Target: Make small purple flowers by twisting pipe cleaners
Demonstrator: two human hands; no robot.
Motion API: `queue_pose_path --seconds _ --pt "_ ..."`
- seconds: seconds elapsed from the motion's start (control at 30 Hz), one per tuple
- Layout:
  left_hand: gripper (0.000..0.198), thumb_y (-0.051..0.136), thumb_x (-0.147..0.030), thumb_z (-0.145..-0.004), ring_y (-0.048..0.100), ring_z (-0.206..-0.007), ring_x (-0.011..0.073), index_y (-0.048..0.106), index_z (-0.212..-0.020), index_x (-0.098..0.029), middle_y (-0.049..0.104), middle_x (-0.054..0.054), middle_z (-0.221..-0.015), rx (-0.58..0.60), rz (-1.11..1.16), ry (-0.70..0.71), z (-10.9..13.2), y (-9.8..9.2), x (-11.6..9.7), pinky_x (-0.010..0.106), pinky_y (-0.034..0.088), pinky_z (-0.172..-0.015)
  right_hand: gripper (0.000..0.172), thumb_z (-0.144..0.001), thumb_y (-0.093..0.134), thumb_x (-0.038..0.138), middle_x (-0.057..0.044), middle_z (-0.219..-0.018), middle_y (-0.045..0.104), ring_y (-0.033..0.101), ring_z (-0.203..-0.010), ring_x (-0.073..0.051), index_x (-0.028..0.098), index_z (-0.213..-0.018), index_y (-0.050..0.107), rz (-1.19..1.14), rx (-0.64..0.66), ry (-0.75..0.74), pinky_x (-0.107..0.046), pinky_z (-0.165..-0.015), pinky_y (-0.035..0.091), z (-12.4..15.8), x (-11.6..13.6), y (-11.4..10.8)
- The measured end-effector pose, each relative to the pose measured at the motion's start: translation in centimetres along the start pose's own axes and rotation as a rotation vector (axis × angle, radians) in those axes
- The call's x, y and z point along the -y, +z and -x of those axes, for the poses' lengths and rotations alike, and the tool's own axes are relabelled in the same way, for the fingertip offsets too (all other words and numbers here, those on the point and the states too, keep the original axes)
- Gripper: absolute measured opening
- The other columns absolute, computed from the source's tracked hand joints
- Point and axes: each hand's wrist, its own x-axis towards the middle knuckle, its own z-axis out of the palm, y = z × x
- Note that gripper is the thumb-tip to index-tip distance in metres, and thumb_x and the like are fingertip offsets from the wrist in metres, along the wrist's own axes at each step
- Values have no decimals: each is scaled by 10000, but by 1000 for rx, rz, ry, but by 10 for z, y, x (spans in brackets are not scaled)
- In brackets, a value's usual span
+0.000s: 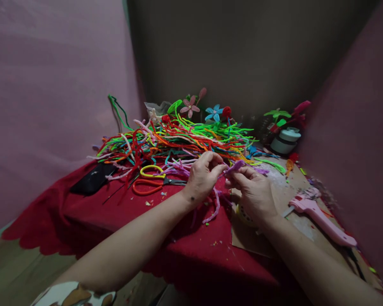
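Between my hands is a purple pipe cleaner piece [235,166], bent into a petal-like shape. My left hand [207,171] pinches its thin end between thumb and fingertips. The fingers of my right hand [253,191] are closed on its thicker part. Loose lilac pipe cleaners [216,206] hang or lie just below my left hand. Scissors [151,180] with one yellow and one red-orange handle lie left of it, their blade tips hidden behind the wrist. A large heap of pipe cleaners [185,140] in many colours spreads behind both hands.
A pink glue gun [322,214] rests on a cardboard sheet [282,191] at the right. A black phone-like object [92,178] lies left on the red cloth [115,212]. Finished flowers, pink [190,106] and blue [214,112], stand behind the heap. A lidded jar [285,140] sits back right.
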Motion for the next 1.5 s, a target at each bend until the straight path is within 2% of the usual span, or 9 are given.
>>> queue_pose_path --seconds 0.13,0.37,0.43,0.57,0.63,0.93,1.17,1.33,1.5 --pt "115 505 -182 -816 549 -704 118 602 -760 -156 610 24 -737 99 -270 195 5 1 1 240 417 -674 164 -624 709 260 1 -603 620 576 -515 -107 136 -682 618 48 5 -72 -225 -524 453 4 2 4" --pt "145 444 -199 -833 546 -696 136 575 -802 -146 609 44 -752 135 -441 210 10 3 7 265 422 -672 170 -667 691 306 -3 -604 617 537 -526 -91 147 -680 632 101 82 -136 -209 -517 431 5 0 3" --pt "137 448 -211 -819 533 -672 129 562 -781 -145 597 34 -726 138 -368 137 9 4 8 258 420 -650 187 -666 694 317 5 -581 597 518 -511 -84 147 -669 618 93 96 -123 -199 -489 413 4 -1 2" --pt "185 444 -262 -813 493 -589 93 551 -732 -135 557 2 -658 238 1 -84 5 5 8 214 406 -567 241 -651 706 358 16 -584 581 508 -482 -83 152 -716 599 36 102 -7 -196 -444 400 4 0 0" --pt "188 466 -272 -801 482 -584 85 558 -727 -126 548 -4 -651 258 95 -115 3 5 6 207 403 -565 257 -654 704 371 15 -609 587 525 -500 -88 153 -744 600 9 96 12 -200 -455 416 4 0 0" --pt "158 496 -179 -754 533 -629 87 644 -784 -135 598 -11 -676 216 171 -118 1 2 -2 203 424 -635 275 -605 742 351 1 -648 624 554 -498 -91 151 -724 594 -32 98 87 -185 -427 409 2 0 0" --pt "113 593 -192 -684 415 -489 54 665 -735 -122 526 -41 -548 209 320 -304 -4 -3 -7 190 347 -512 255 -636 712 342 37 -599 541 445 -473 -72 160 -799 641 12 126 -9 -203 -440 355 0 0 -1" --pt "127 628 -215 -670 443 -548 71 678 -736 -119 551 -12 -626 208 272 -264 -4 -5 -6 202 353 -539 157 -655 683 296 33 -555 495 398 -500 -74 148 -629 636 139 121 -113 -211 -463 300 -1 2 -2" --pt "142 645 -232 -683 520 -715 115 703 -777 -142 603 19 -748 234 185 -182 -6 -10 -8 231 399 -674 136 -689 641 279 32 -536 491 380 -501 -82 165 -615 636 197 163 -132 -216 -476 304 2 4 0"
